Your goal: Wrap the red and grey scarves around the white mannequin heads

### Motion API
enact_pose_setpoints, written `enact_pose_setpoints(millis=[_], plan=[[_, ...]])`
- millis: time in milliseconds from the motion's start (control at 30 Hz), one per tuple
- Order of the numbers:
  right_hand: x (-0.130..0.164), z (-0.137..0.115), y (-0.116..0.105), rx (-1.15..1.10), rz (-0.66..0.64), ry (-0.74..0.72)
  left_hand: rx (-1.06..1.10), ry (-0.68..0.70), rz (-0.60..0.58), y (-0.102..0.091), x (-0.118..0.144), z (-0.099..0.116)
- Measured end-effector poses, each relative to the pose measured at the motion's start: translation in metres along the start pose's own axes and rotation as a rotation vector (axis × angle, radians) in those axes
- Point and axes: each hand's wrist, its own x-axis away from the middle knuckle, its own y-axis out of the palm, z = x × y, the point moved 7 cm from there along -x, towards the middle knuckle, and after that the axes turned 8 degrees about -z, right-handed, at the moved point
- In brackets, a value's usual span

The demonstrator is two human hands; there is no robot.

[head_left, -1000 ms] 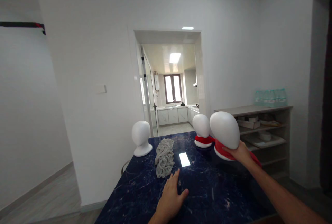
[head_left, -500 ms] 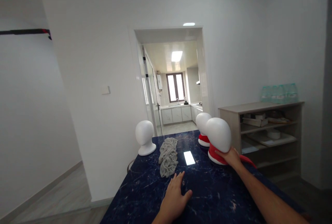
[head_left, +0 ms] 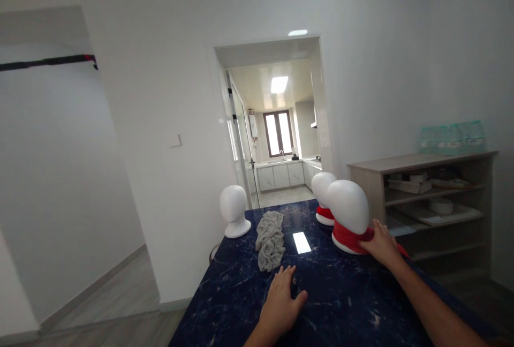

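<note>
Right now, two hands and a scarfed mannequin head on the dark worktop (head_left: 341,304).
Right hand (head_left: 381,245), fingers open, touches the red scarf (head_left: 347,235) around the near mannequin head (head_left: 348,206); left hand (head_left: 281,304) lies flat. Likely light, smooth foam: hold its neck.

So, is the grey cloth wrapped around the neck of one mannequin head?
No, the grey cloth lies bunched on the dark table, apart from the bare mannequin head.

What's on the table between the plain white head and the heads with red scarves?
In the head view, a crumpled grey scarf lies on the dark table between the bare white head and the red-scarfed heads. A bright light reflection shows there too.
</note>
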Motion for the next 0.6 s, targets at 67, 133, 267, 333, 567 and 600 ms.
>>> enact_pose_setpoints(millis=[67,133,267,333,567,600], plan=[[0.015,0.001,-0.018,0.033,0.112,-0.036,0.015,-0.002,0.003,0.000,-0.001,-0.002],[0.035,-0.013,-0.035,0.033,0.242,-0.081,0.036,-0.007,0.007,-0.001,-0.002,-0.003],[0.069,-0.089,-0.030,-0.082,0.163,-0.246,0.098,0.000,0.027,-0.002,-0.003,-0.003],[0.079,-0.135,-0.005,-0.135,-0.050,-0.338,0.165,-0.005,0.056,-0.005,-0.005,-0.004],[0.097,-0.216,0.079,-0.067,-0.518,-0.476,0.223,-0.195,0.390,-0.088,-0.032,-0.057],[0.098,-0.220,0.082,-0.057,-0.463,-0.496,0.178,-0.247,0.448,-0.108,-0.036,-0.072]])
